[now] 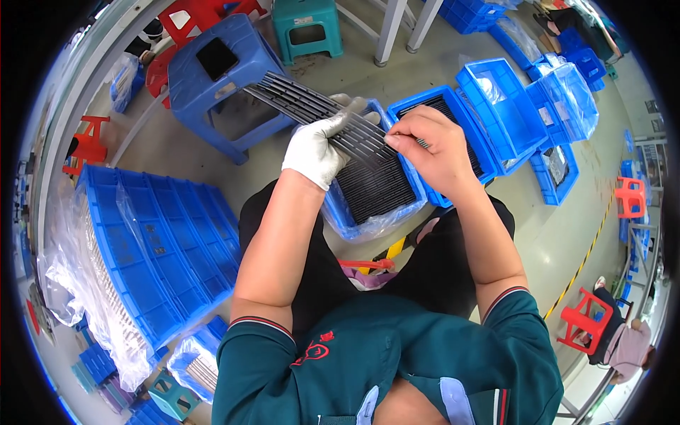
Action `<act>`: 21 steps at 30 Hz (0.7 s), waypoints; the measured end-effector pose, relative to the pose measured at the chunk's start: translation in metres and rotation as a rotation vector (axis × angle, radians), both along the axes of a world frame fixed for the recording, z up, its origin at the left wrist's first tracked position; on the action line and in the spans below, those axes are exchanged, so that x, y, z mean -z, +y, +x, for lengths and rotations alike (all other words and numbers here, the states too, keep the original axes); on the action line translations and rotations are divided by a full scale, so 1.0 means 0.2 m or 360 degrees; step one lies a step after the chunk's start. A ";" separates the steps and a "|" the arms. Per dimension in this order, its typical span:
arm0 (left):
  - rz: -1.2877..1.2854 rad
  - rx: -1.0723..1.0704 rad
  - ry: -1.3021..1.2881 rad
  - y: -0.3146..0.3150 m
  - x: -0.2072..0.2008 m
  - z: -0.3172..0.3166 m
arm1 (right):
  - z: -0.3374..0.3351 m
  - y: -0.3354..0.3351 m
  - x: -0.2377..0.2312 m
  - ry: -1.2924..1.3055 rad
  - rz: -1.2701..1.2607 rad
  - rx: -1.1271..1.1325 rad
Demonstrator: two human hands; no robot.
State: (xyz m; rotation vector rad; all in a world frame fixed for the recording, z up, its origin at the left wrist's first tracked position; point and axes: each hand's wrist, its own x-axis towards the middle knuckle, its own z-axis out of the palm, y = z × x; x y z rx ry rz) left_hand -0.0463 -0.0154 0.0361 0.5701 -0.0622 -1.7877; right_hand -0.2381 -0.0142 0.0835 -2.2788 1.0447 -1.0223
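Your left hand (316, 151), in a white glove, is closed around a bundle of long dark rods (312, 110). The rods fan out from your palm and run up and to the left, their far ends reaching over the blue plastic stool (212, 78). Your bare right hand (435, 145) is just beside the gloved one, with thumb and forefinger pinched narrow on the near end of one thin rod (414, 139) where the bundle meets your glove.

Both hands hover over a blue bin (340, 216) lined with clear plastic that rests on your lap, filled with more dark rods lying side by side. Just to its right stands a second blue bin (453, 99), also holding dark rods. Farther right sit empty-looking blue bins (510, 99) with plastic liners. To your left a stack of blue crates (163, 248) stands on the floor, wrapped partly in clear plastic.
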 end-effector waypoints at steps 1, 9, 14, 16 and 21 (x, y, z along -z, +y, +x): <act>-0.0001 0.0005 0.0001 0.00 0.00 0.00 | 0.00 0.00 0.01 -0.0065 0.0193 0.0016; -0.0017 0.0003 -0.0017 0.00 -0.01 0.00 | 0.02 -0.02 0.03 0.0043 0.0032 -0.0088; -0.0027 0.0014 0.0071 -0.01 0.00 0.00 | 0.02 -0.02 0.03 0.0191 -0.0054 -0.0201; -0.0037 0.0004 0.0096 0.00 0.00 0.00 | 0.03 -0.02 0.00 0.0200 -0.0271 -0.0161; -0.0101 0.0016 0.0057 0.01 -0.02 0.01 | 0.01 -0.01 -0.05 -0.0023 -0.0060 -0.0038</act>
